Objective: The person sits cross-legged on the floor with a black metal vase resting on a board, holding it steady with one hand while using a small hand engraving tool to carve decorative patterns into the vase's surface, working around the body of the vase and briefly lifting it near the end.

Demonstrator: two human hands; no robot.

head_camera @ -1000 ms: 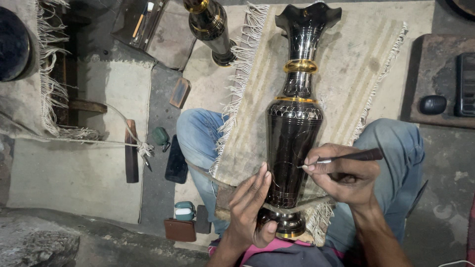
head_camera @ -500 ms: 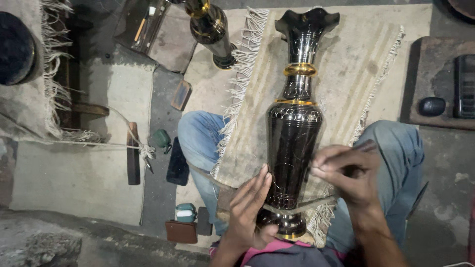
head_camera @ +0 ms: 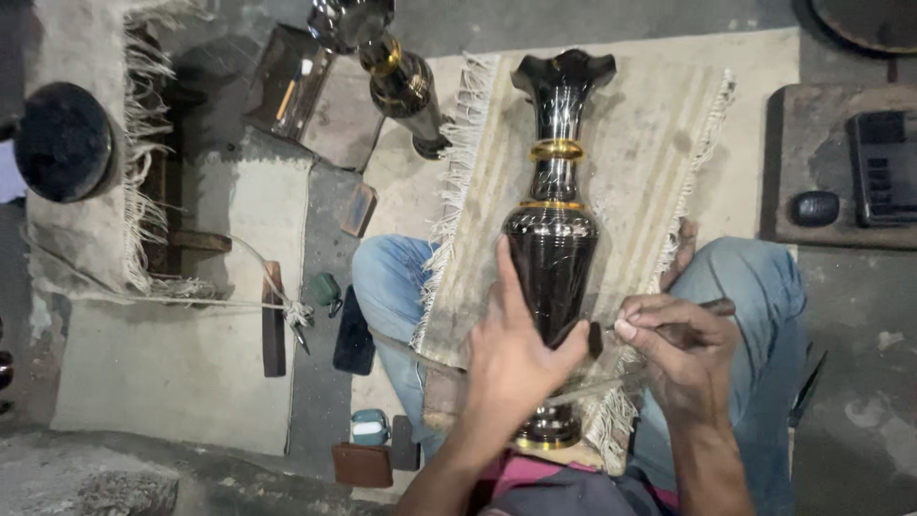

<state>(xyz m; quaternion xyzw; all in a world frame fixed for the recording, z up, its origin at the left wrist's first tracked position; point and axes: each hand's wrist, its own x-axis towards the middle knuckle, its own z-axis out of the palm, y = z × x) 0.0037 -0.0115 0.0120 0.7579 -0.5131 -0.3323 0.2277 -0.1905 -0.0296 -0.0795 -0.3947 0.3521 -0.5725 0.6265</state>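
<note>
Down across the person's lap lies a tall black vase [head_camera: 554,258] with gold bands, its fluted mouth pointing far and its foot near the body. It rests on a pale fringed cloth [head_camera: 650,162] spread over the knees in blue jeans. The left hand [head_camera: 511,358] lies flat on the lower belly of the vase, fingers stretched toward the far side and thumb spread out to the right, pressing rather than gripping. The right hand [head_camera: 669,349] is just right of the vase, its fingers pinched together around a thin dark tool [head_camera: 702,311] held like a pen, the tip pointing left at the vase's side; whether the tip touches the surface I cannot tell.

Far left of the cloth a second dark vase [head_camera: 396,81] with a gold ring lies on the floor. Near it sits a shallow box [head_camera: 301,86] holding small tools. On the left floor are a round black object [head_camera: 62,141], a dark wooden bar [head_camera: 273,325] and a black phone [head_camera: 353,334]. At far right a dark slab [head_camera: 793,143] carries a small black oval piece [head_camera: 814,207].
</note>
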